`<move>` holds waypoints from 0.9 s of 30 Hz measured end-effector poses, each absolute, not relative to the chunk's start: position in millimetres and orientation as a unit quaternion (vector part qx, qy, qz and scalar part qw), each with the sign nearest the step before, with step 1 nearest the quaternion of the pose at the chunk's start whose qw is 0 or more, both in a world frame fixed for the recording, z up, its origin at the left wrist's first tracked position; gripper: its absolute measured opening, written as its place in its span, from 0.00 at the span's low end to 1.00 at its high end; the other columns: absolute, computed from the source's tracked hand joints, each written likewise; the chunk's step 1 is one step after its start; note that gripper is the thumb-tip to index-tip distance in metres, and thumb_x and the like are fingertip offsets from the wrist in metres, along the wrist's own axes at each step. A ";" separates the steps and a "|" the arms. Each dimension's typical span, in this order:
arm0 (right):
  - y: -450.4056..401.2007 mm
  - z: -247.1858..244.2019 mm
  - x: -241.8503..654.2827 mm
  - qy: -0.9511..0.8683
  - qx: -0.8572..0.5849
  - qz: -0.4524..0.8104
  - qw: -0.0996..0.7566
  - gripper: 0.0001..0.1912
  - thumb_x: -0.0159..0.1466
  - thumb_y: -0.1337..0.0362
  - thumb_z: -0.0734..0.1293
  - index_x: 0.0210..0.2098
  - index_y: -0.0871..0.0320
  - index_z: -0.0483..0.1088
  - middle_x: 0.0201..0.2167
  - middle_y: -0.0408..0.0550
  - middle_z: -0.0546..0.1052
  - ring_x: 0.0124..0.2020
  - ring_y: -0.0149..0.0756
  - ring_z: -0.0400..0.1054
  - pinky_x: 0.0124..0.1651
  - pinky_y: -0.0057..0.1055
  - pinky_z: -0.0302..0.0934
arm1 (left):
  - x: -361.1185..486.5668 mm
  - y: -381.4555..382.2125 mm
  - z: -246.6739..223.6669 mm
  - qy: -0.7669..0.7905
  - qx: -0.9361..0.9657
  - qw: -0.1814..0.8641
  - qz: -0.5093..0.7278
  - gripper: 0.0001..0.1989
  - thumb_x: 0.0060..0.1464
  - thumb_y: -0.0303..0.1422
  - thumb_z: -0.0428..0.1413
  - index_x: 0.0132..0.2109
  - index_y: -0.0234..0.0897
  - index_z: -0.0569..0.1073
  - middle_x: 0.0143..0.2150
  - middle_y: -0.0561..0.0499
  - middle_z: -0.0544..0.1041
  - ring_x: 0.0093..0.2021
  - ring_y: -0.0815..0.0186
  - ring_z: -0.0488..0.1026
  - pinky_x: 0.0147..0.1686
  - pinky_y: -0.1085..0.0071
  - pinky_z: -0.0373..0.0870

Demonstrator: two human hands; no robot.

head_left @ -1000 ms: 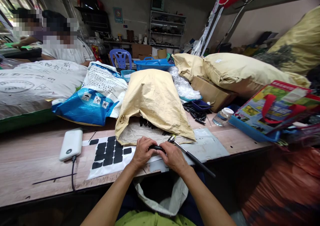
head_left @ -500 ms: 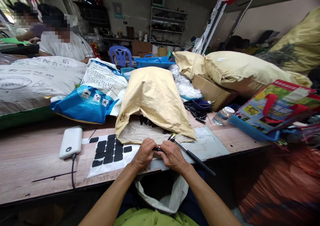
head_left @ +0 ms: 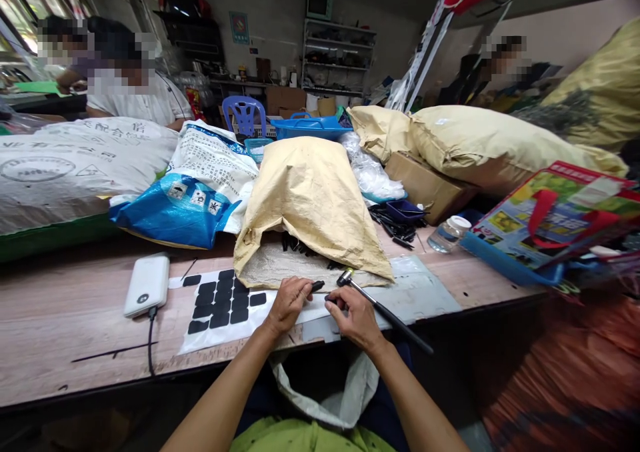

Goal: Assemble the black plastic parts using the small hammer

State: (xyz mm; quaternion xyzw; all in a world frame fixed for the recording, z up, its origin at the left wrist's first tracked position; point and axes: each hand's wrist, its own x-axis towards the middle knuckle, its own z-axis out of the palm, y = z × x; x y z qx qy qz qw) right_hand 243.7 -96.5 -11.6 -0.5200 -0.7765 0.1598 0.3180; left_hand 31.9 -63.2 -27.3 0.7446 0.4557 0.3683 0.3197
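My left hand (head_left: 289,303) is closed around a small black part (head_left: 317,286), whose tip sticks out toward the right. My right hand (head_left: 356,315) is pinched on a small dark piece (head_left: 331,299), mostly covered by the fingers, so its kind is unclear. A gap separates the two hands. Just beyond them lies the mouth of a tan woven sack (head_left: 310,192), with black pieces (head_left: 295,244) showing inside. Right of my right hand rests a hammer (head_left: 385,312) with a metal head and black handle. An open white sack (head_left: 345,409) hangs below the table edge at my lap.
A sheet with black square stickers (head_left: 220,302) and a white power bank (head_left: 147,285) lie to the left. Rightward are a jar (head_left: 449,233), a pile of black parts (head_left: 395,222) and a blue tray (head_left: 515,265). Filled sacks (head_left: 80,165) line the back. Other people sit beyond.
My hands were together on one black part; now they are apart, with a black piece showing at each. The whole view has shifted slightly. A person's head has risen at the back right.
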 end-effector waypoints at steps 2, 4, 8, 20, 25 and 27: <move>-97.1 -15.0 242.3 -0.778 -0.518 0.153 0.320 0.06 0.66 0.61 0.67 0.38 0.56 0.73 0.29 0.43 0.70 0.34 0.35 0.64 0.41 0.31 0.57 | 31.3 -62.8 -24.3 0.463 0.737 0.334 0.362 0.21 0.70 0.41 0.44 0.38 0.39 0.78 0.33 0.50 0.80 0.40 0.62 0.74 0.50 0.63 0.64; -97.3 -16.9 240.7 -0.778 -0.517 0.151 0.324 0.06 0.65 0.61 0.67 0.37 0.56 0.73 0.28 0.43 0.70 0.34 0.35 0.64 0.41 0.31 0.57 | 31.1 -61.9 -21.8 0.467 0.733 0.344 0.355 0.23 0.70 0.42 0.43 0.33 0.39 0.76 0.32 0.50 0.79 0.38 0.62 0.74 0.48 0.65 0.65; -95.2 -16.4 243.4 -0.769 -0.513 0.178 0.339 0.04 0.63 0.62 0.68 0.35 0.56 0.74 0.28 0.42 0.71 0.33 0.34 0.65 0.40 0.30 0.58 | 31.8 -59.9 -18.6 0.467 0.737 0.346 0.345 0.24 0.69 0.43 0.43 0.32 0.39 0.76 0.31 0.50 0.79 0.37 0.61 0.74 0.48 0.64 0.65; -85.4 -24.2 265.7 -0.646 -0.478 0.412 0.430 0.13 0.64 0.53 0.67 0.34 0.58 0.73 0.27 0.43 0.72 0.30 0.32 0.64 0.34 0.28 0.59 | 51.6 -175.1 -8.1 0.380 0.824 0.400 0.130 0.12 0.66 0.40 0.50 0.47 0.46 0.78 0.43 0.48 0.81 0.44 0.59 0.78 0.43 0.67 0.69; -86.8 -21.7 264.0 -0.648 -0.484 0.405 0.426 0.13 0.63 0.54 0.67 0.34 0.58 0.74 0.28 0.43 0.73 0.30 0.32 0.65 0.34 0.28 0.59 | 70.8 -184.2 -53.0 0.523 0.788 0.323 -0.038 0.10 0.58 0.30 0.53 0.43 0.38 0.79 0.43 0.38 0.82 0.46 0.47 0.80 0.44 0.57 0.73; -87.4 -20.7 263.8 -0.651 -0.483 0.400 0.427 0.12 0.64 0.54 0.67 0.34 0.58 0.74 0.28 0.44 0.73 0.30 0.33 0.65 0.35 0.28 0.60 | 77.0 -178.7 -65.0 0.553 0.768 0.315 -0.073 0.11 0.57 0.28 0.53 0.43 0.36 0.79 0.44 0.36 0.82 0.48 0.45 0.80 0.46 0.54 0.74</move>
